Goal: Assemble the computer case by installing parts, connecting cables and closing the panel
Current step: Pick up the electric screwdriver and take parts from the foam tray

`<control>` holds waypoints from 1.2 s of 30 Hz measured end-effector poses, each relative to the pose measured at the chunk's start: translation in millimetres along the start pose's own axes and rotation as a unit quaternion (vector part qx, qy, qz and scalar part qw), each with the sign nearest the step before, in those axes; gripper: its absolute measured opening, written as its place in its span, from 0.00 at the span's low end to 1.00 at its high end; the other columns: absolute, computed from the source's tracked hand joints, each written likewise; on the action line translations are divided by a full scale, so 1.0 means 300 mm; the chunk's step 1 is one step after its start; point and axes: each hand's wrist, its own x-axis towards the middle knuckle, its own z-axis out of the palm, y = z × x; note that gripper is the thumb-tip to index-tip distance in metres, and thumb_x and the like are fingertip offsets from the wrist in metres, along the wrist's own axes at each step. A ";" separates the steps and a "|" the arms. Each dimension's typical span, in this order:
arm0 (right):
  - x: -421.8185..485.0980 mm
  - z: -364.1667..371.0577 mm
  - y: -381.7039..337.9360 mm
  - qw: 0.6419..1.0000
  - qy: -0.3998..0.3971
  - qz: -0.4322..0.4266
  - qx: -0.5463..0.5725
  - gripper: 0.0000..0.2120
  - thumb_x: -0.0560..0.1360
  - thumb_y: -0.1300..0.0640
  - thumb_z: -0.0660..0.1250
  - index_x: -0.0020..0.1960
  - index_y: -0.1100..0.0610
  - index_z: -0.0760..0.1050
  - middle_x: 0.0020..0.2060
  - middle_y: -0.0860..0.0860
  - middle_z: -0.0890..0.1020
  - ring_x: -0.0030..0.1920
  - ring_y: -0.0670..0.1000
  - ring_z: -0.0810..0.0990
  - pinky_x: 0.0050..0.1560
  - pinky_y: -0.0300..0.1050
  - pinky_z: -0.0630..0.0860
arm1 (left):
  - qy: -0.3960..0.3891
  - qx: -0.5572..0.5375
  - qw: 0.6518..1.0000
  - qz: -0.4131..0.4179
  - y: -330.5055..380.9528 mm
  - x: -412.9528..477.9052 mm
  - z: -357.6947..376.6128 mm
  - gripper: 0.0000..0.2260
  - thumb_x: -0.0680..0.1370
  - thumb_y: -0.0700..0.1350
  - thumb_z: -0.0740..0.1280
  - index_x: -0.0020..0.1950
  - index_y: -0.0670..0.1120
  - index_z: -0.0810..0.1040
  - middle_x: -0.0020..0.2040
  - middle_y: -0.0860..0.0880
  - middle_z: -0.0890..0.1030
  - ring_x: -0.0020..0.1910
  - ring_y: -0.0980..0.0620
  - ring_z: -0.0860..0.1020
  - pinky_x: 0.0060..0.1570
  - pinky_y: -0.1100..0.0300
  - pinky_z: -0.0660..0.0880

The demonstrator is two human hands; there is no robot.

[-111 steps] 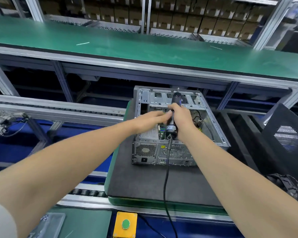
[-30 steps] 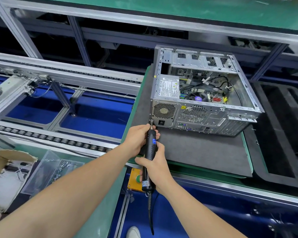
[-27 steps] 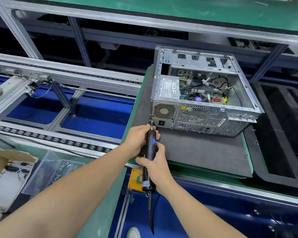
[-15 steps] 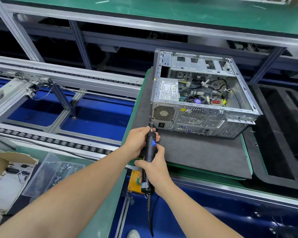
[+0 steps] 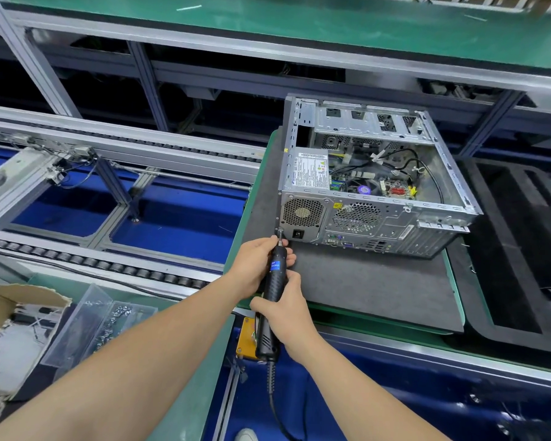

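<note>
Right hand (image 5: 288, 315) grips screwdriver (image 5: 275, 283) — left hand (image 5: 255, 265) holds front.

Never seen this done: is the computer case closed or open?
Open. The computer case has no panel on top; the cables and circuit board inside show.

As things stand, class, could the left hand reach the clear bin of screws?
Probably yes, once freed. The left hand holds the screwdriver near its tip, so it must let go first. The bin sits beside that forearm, with nothing between them.
</note>
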 end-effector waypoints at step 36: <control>-0.172 -1.373 0.145 0.944 0.302 0.036 0.129 0.17 0.73 0.65 0.74 0.57 0.56 0.71 0.38 0.59 0.82 0.30 0.60 0.82 0.36 0.56 0.83 | -0.221 0.424 0.873 0.096 -0.420 0.129 1.114 0.13 0.81 0.30 0.60 0.52 0.43 0.82 0.49 0.39 0.84 0.42 0.48 0.82 0.49 0.55 0.82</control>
